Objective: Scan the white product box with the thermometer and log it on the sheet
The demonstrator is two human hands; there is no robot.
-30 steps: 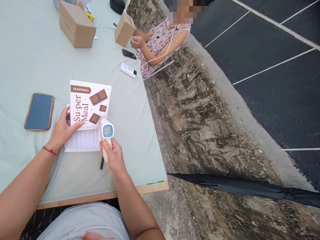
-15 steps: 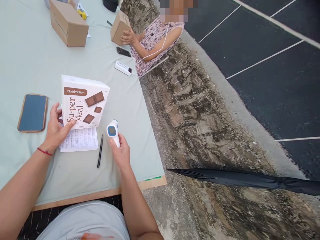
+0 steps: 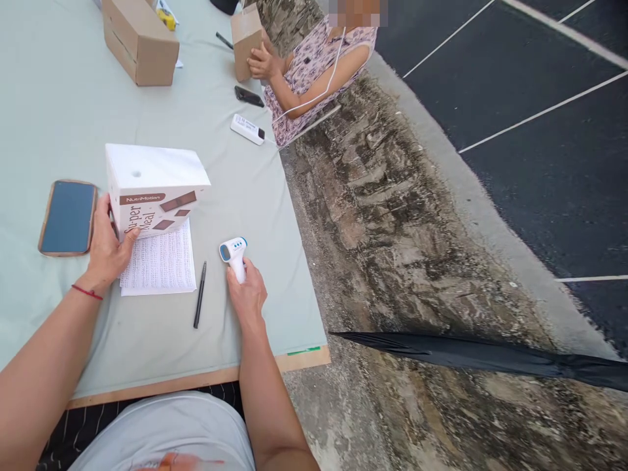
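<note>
My left hand (image 3: 110, 242) grips the lower left side of a white food box (image 3: 157, 171) printed with brown chocolate pieces, its thumb on the front face. The box is tilted so that its plain white top faces me. Beneath it lies a printed paper sheet (image 3: 159, 265). My right hand (image 3: 248, 291) is wrapped round the handle of a white and blue infrared thermometer (image 3: 234, 255), held to the right of the box. A black pen (image 3: 199, 296) rests between the sheet and my right hand.
A smartphone (image 3: 67, 217) lies left of the box. Farther back are a cardboard box (image 3: 142, 49), a black phone (image 3: 249, 96) and a white device (image 3: 248, 129). Across the table's right edge, a person (image 3: 318, 72) holds a small carton (image 3: 246, 40).
The food box has tipped so that more of its top shows and less of its front. My right hand has turned the thermometer and shifted slightly right, showing its buttoned side.
</note>
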